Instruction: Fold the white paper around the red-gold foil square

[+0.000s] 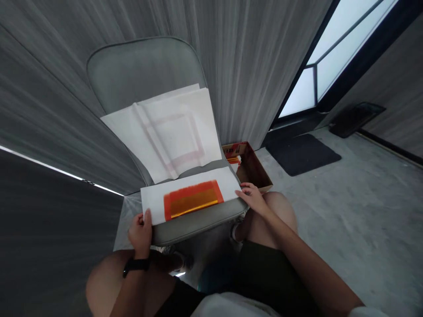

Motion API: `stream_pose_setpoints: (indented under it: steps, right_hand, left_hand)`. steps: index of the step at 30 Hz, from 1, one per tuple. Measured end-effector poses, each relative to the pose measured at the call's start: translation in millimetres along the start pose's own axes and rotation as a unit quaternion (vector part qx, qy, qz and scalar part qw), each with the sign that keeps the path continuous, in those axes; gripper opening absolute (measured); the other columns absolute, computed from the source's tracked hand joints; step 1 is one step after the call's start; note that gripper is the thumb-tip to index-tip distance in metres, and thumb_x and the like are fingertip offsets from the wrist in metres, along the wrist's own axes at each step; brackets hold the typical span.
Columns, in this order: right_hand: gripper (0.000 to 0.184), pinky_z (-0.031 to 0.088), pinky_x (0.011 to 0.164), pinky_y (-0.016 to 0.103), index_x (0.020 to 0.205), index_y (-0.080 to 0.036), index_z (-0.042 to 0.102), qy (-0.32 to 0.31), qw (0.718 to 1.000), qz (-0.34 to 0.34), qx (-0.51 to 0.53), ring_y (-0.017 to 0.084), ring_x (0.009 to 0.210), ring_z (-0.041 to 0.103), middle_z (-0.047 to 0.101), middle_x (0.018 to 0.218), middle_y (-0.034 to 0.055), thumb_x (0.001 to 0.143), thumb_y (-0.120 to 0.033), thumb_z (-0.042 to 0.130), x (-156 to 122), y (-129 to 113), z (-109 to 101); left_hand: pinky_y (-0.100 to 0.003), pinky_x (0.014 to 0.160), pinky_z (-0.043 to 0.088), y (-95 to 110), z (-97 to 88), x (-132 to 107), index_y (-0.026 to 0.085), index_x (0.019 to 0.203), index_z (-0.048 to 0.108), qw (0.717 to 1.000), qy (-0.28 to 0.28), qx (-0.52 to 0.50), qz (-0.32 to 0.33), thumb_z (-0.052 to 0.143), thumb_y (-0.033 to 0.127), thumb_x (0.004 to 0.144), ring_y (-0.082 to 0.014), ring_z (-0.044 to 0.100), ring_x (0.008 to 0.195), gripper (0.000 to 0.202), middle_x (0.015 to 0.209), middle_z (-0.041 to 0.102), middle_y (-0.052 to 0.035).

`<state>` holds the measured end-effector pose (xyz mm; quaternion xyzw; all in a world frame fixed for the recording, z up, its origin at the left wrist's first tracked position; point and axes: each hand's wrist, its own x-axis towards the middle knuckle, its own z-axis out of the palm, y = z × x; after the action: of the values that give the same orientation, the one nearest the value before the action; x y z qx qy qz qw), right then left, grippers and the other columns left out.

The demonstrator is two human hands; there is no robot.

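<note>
A white sheet of paper [153, 204] with an orange and gold rectangle [194, 199] lies on the seat of a grey chair [198, 224]. My left hand [140, 231] pinches its left end, thumb on top and fingers behind. At the other end, my right hand [251, 198] grips the right corner between thumb and fingers. Behind it, more white paper [175, 132] leans on the backrest, creased, with a faint reddish square outline showing through.
To the right of the chair, an open cardboard box [254, 169] on the floor holds orange-and-gold papers [234, 161]. A dark mat [302, 154] lies near the glazed door [330, 48]. Grey panelled walls [238, 66] stand behind and to the left.
</note>
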<state>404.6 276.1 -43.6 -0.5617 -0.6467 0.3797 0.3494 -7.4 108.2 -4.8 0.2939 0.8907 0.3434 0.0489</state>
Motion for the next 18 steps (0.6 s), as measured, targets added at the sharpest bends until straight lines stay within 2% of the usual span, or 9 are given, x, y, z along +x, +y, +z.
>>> stream_pose_setpoints:
  steps: [5, 8, 13, 15, 18]
  right_hand:
    - [0.036, 0.048, 0.097, 0.046, 0.058, -0.024, 0.066, 0.075, 0.996, 0.039, -0.022, 0.031, 0.109, 0.061, 0.067, 0.105, 0.0116, 0.073, -0.056, 0.073, 2, -2, 10]
    - [0.032, 0.047, 0.097, 0.046, 0.056, -0.024, 0.062, 0.085, 0.995, 0.039, -0.034, 0.030, 0.104, 0.060, 0.065, 0.099, 0.0105, 0.073, -0.050, 0.070, 3, -5, 15]
    - [0.025, 0.047, 0.097, 0.045, 0.060, -0.024, 0.060, 0.094, 0.994, 0.039, -0.044, 0.030, 0.103, 0.058, 0.062, 0.094, 0.0096, 0.074, -0.044, 0.066, 2, -8, 21]
    - [0.023, 0.048, 0.097, 0.045, 0.061, -0.025, 0.059, 0.096, 0.994, 0.038, -0.041, 0.030, 0.103, 0.058, 0.061, 0.093, 0.0095, 0.074, -0.043, 0.065, 1, -9, 23]
    - [0.022, 0.049, 0.097, 0.045, 0.062, -0.025, 0.058, 0.097, 0.994, 0.034, -0.032, 0.031, 0.103, 0.058, 0.061, 0.092, 0.0099, 0.075, -0.041, 0.064, 0, -8, 24]
  left_hand:
    - [-0.033, 0.068, 0.047, -1, -0.6, 5, 0.020, 0.089, 0.069, 0.999, -0.049, 0.006, -0.005, 0.055, 0.059, 0.085, -0.0257, 0.066, 0.075, 0.041, 0.075, 0.071, -0.0055]
    - [-0.034, 0.070, 0.048, 1, -1.5, 8, 0.020, 0.091, 0.069, 0.997, -0.070, 0.010, -0.026, 0.056, 0.057, 0.085, -0.0264, 0.067, 0.077, 0.040, 0.077, 0.072, -0.0062]
    - [-0.037, 0.074, 0.049, 7, -6.8, 11, 0.019, 0.098, 0.071, 0.990, -0.095, 0.084, -0.056, 0.058, 0.052, 0.088, -0.0290, 0.069, 0.083, 0.037, 0.087, 0.074, -0.0090]
    - [-0.040, 0.080, 0.052, 10, -8.9, 11, 0.017, 0.104, 0.071, 0.989, -0.080, 0.119, -0.029, 0.058, 0.050, 0.090, -0.0320, 0.070, 0.091, 0.038, 0.095, 0.075, -0.0115]
    - [-0.049, 0.094, 0.053, 25, -6.0, 7, 0.016, 0.119, 0.070, 0.985, 0.003, 0.148, 0.092, 0.054, 0.045, 0.093, -0.0363, 0.068, 0.106, 0.042, 0.113, 0.073, -0.0162]
